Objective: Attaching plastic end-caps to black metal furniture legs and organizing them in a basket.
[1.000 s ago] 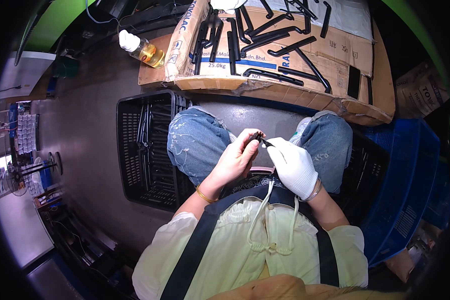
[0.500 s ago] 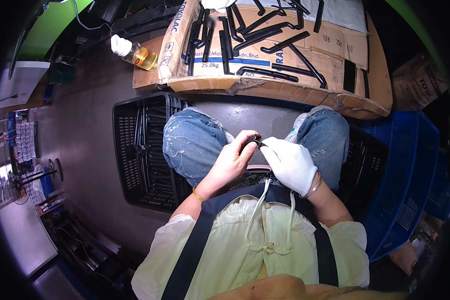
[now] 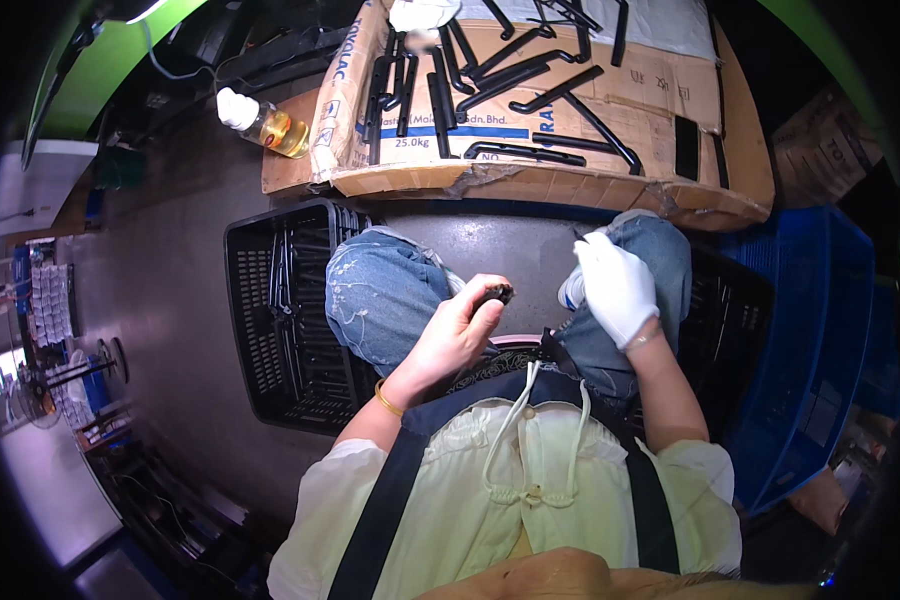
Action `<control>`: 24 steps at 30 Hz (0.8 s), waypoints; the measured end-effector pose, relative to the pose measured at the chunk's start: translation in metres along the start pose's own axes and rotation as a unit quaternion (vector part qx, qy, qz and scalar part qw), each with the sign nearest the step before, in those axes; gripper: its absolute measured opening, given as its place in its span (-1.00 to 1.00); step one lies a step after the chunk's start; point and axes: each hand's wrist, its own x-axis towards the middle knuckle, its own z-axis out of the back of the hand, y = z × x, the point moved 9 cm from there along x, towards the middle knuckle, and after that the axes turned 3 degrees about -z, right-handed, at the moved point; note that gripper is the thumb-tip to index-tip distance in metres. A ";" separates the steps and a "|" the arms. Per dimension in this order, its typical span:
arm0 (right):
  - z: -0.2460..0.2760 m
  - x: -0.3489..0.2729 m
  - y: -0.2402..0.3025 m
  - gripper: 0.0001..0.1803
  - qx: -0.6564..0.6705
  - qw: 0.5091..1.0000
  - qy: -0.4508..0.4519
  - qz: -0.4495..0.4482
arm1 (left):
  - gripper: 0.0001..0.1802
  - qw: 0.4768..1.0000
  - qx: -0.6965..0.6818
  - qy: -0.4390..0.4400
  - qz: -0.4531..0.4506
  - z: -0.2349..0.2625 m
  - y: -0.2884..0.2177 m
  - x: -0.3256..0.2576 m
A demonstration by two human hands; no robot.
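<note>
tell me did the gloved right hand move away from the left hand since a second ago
Yes. The gloved right hand has left the left hand and its small dark part, shifting to the person's right, over the right knee.

A seated person in a pale yellow short-sleeved top with a white drawstring, dark navy straps running over both shoulders, and faded blue jeans with worn, bleached patches at the knees. The right hand wears a white glove; the left hand is bare, a thin gold bangle at its wrist.
</note>
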 end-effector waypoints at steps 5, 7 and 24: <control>-0.017 -0.001 0.057 -0.60 0.322 0.941 0.090 -0.058 | -0.75 0.980 0.137 -0.128 -0.068 0.027 -0.010 0.011; -0.022 0.002 0.072 -0.63 0.403 0.913 0.057 -0.029 | -0.72 0.970 0.159 -0.158 -0.091 0.024 -0.018 0.010; -0.008 -0.029 0.124 -0.91 0.264 0.951 0.069 0.147 | -0.52 0.936 -0.036 -0.130 -0.326 0.036 -0.026 -0.005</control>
